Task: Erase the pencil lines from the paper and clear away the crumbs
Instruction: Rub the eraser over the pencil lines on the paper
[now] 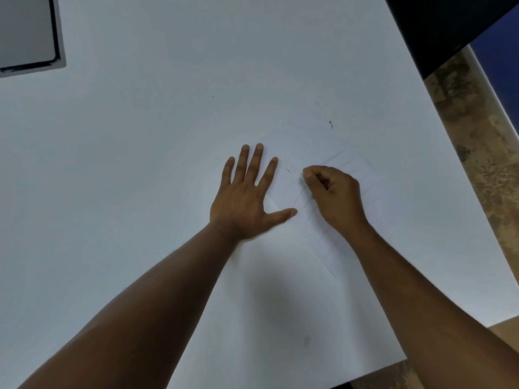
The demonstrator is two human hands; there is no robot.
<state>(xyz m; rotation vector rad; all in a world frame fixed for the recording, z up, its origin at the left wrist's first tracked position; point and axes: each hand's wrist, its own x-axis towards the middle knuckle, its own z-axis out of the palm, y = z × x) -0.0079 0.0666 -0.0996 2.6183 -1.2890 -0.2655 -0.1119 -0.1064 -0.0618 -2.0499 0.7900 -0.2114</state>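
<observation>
The left hand (241, 200) lies flat with fingers straight and spread, pressing the paper (331, 220) onto the white bench (140, 136), its thumb stretched toward the right hand (334, 196). The right hand sits just beside it, fingers curled into a pinch as if around a small eraser, though the eraser itself is hidden inside the grip and I cannot confirm it. The paper lies under and between both hands, white on white, so its edges are hard to trace except for a faint corner by the left thumb and a line running down toward the right forearm.

Faint pencil lines (348, 161) fan out just beyond the right hand's knuckles and below its wrist, so erasing looks unfinished. A small dark crumb (288, 171) lies between the two hands, and another (331, 124) rests farther out past the right hand.

The main risk is the sheet creasing or tearing: the left hand anchors only one side, so a hard stroke away from it could buckle the loose part. Rubbing over crumbs could smear graphite back in. Sweeping carelessly could push crumbs onto the floor past the bench edge beside the right arm.

A grey panel (28, 32) far beyond the left hand is cut off by the frame.
</observation>
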